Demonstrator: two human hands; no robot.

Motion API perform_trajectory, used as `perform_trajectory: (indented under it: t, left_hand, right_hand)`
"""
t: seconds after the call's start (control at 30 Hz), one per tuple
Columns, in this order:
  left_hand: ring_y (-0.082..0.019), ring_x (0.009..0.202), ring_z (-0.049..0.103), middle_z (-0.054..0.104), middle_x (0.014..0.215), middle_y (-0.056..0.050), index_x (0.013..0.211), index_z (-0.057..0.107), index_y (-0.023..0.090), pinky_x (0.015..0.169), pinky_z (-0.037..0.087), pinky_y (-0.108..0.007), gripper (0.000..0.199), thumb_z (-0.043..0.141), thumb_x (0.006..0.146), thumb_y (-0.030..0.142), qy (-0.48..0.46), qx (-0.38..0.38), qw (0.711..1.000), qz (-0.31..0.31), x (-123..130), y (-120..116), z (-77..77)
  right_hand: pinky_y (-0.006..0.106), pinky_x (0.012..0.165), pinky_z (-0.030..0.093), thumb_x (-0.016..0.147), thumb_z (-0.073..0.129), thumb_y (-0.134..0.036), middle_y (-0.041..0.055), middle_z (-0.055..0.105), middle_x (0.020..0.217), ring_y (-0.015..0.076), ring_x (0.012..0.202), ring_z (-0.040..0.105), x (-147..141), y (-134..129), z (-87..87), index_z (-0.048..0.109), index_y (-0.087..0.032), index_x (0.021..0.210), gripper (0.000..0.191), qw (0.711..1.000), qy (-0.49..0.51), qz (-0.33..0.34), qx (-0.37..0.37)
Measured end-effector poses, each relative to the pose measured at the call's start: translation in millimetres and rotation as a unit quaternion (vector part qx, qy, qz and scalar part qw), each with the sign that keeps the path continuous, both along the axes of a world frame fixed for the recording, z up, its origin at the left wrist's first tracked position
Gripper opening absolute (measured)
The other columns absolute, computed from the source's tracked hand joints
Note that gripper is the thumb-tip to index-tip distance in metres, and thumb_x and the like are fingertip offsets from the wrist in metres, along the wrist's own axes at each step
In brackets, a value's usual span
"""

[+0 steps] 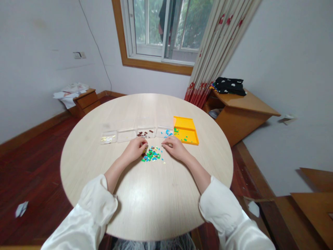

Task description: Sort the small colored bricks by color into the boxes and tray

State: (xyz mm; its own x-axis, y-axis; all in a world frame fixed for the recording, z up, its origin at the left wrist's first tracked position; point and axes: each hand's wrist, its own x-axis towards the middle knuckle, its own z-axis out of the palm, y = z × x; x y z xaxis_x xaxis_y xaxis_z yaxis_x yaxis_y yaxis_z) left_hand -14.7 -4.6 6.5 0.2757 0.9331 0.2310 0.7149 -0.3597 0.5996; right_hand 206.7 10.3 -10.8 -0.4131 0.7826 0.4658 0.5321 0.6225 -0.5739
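Observation:
A mixed pile of small green, blue, brown and pale pieces (152,155) lies on the round table. At its left edge is my left hand (135,148), fingers bent together; whatever they hold is too small to name. My right hand (173,146) is just right of the pile, thumb and fingers pinched, with any piece between them too small to make out. Beyond the hands, clear boxes stand in a row: one with pale pieces (108,139), one with brown pieces (145,133), one with blue pieces (167,133). An open yellow box (186,127) at the right holds green pieces.
The round pale table (153,194) fills the middle. Another clear box (126,135) stands between the pale and brown ones. Behind are a window and a curtain (221,41). Wooden furniture (234,111) with dark cloth is at the right, and a small cabinet (87,100) at the left.

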Motion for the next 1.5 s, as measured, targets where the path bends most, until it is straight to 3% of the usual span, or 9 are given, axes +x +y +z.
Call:
perform_trajectory:
  t: [0.17,0.53,0.73,0.83,1.0,1.23,1.5]
  left_hand:
    - [-0.017,0.071,0.055,0.062,0.072,-0.005,0.071,0.061,0.014,0.068,0.042,-0.028,0.017,0.046,0.078,0.019,-0.002,0.003,1.0,-0.005,-0.5,0.3,-0.8]
    - [-0.017,0.075,0.057,0.065,0.082,-0.007,0.08,0.064,0.015,0.072,0.043,-0.028,0.018,0.047,0.078,0.02,0.008,0.018,1.0,0.004,-3.4,2.7,-3.3]
    - [-0.016,0.062,0.053,0.059,0.061,-0.004,0.055,0.055,0.016,0.062,0.039,-0.027,0.028,0.047,0.079,0.028,0.048,-0.011,0.996,0.071,-17.6,6.5,5.1]
    - [-0.015,0.056,0.051,0.055,0.054,-0.002,0.053,0.053,0.017,0.057,0.036,-0.027,0.031,0.048,0.079,0.032,0.031,-0.031,0.995,0.089,-26.1,7.4,10.5]
    - [-0.014,0.062,0.053,0.063,0.066,-0.003,0.065,0.063,0.016,0.058,0.039,-0.024,0.011,0.056,0.07,0.023,0.008,-0.04,0.999,0.03,-36.0,7.2,14.6]
    - [-0.013,0.063,0.053,0.065,0.071,-0.004,0.07,0.069,0.015,0.06,0.04,-0.024,0.013,0.056,0.068,0.019,0.042,-0.097,0.992,-0.072,-33.1,3.7,16.9]
    - [-0.013,0.064,0.055,0.067,0.072,-0.005,0.069,0.068,0.015,0.061,0.041,-0.024,0.014,0.055,0.068,0.017,0.042,-0.107,0.99,-0.087,-33.4,3.9,13.8]
  right_hand:
    - [0.032,0.078,0.043,0.079,0.057,-0.007,0.0044,0.063,0.08,0.0154,0.08,0.055,-8.4,-4.4,-2.7,0.068,-0.018,0.081,0.016,0.998,-0.026,0.054,-0.024]
    - [0.032,0.077,0.041,0.077,0.064,-0.016,0.0037,0.063,0.078,0.0158,0.078,0.055,-19.5,-8.9,-4.4,0.069,-0.019,0.084,0.008,0.998,-0.045,0.044,-0.009]
    - [0.03,0.073,0.041,0.076,0.066,-0.016,0.0029,0.062,0.073,0.0151,0.075,0.054,-20.9,-7.9,-5.1,0.065,-0.017,0.071,0.005,0.998,-0.047,0.03,-0.007]
    - [0.03,0.072,0.041,0.075,0.066,-0.015,0.003,0.061,0.073,0.0154,0.074,0.054,-21.7,-8.1,-4.9,0.063,-0.017,0.068,0.008,0.998,-0.05,0.02,-0.01]
    - [0.032,0.075,0.042,0.076,0.064,-0.011,0.0033,0.061,0.076,0.0162,0.078,0.053,-22.7,-9.6,-3.5,0.065,-0.018,0.074,0.007,0.999,-0.032,0.027,-0.004]
    - [0.036,0.083,0.043,0.082,0.059,-0.016,0.0069,0.059,0.091,0.0183,0.09,0.052,-22.2,-10.9,-5.0,0.069,-0.022,0.098,0.02,0.996,-0.058,0.063,0.011]
    - [0.036,0.082,0.043,0.081,0.06,-0.015,0.0064,0.059,0.09,0.0181,0.088,0.052,-21.6,-8.9,-7.8,0.07,-0.021,0.092,0.017,0.998,-0.05,0.048,0.011]
